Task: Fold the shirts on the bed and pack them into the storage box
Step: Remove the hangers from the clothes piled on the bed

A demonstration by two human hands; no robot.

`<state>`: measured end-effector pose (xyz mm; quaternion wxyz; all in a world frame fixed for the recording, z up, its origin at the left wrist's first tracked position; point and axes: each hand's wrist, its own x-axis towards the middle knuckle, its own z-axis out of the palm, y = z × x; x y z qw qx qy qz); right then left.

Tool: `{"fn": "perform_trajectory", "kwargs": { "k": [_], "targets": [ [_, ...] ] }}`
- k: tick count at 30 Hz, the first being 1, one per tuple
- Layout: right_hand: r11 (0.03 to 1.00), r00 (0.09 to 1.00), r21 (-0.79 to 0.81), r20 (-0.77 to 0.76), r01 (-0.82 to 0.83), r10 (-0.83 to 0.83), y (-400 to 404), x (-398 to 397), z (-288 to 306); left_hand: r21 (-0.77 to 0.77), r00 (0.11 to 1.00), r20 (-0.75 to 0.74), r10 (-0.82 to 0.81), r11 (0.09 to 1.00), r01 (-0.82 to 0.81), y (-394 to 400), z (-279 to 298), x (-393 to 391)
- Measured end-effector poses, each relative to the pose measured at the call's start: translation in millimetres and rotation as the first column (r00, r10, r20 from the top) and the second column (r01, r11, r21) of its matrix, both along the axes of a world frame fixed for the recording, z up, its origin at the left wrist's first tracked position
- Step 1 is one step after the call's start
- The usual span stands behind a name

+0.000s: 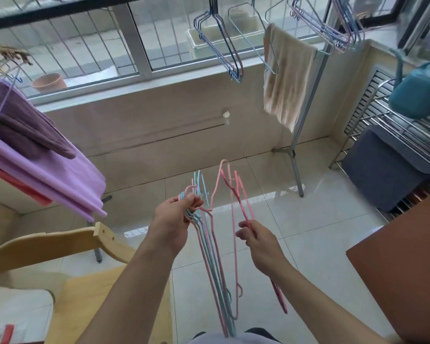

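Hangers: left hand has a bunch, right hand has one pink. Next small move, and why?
Probably bring the right hand across and slip its pink hanger into the bunch of hangers gripped at the hooks by the left hand. The two sit apart, and one bundle would free a hand.

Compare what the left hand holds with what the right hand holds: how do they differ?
The left hand grips a bundle of hangers, pink and blue mixed; the right hand pinches a single pink hanger. The bundle is held near its hooks, which are bunched at the fingers; the single hanger is held partway along its wire. Both are thin wire hangers held over the tiled floor.
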<state>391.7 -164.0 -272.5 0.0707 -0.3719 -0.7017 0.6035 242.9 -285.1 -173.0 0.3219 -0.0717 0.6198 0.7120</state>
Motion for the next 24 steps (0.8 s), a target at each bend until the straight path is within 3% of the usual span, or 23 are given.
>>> {"fn": "perform_trajectory", "kwargs": {
  "k": [7, 13, 16, 19, 24],
  "targets": [
    [0.973, 0.982, -0.182, -0.146, -0.144, 0.118, -23, 9, -11, -0.079, 0.976, -0.114, -0.187, 0.981, 0.178, 2, 22, -7],
    [0.891, 0.935, -0.313, -0.240, -0.328, 0.260, -39, -7, 15, -0.080, 0.974, -0.227, -0.022, 0.997, 0.003, 4, 40, -20],
    [0.783, 0.894, -0.451, -0.338, -0.428, 0.294, -37, -13, 36, 0.007, 0.977, -0.211, 0.008, 1.000, -0.006, -1, 46, -31],
    [0.716, 0.870, -0.500, -0.344, -0.487, 0.352, -35, -25, 50, 0.134, 0.985, -0.162, -0.050, 0.988, 0.073, -4, 55, -41],
    [0.623, 0.855, -0.586, -0.349, -0.518, 0.382, -16, -59, 70, 0.162, 0.982, -0.055, -0.182, 0.969, 0.188, -4, 80, -67]
  ]
}}
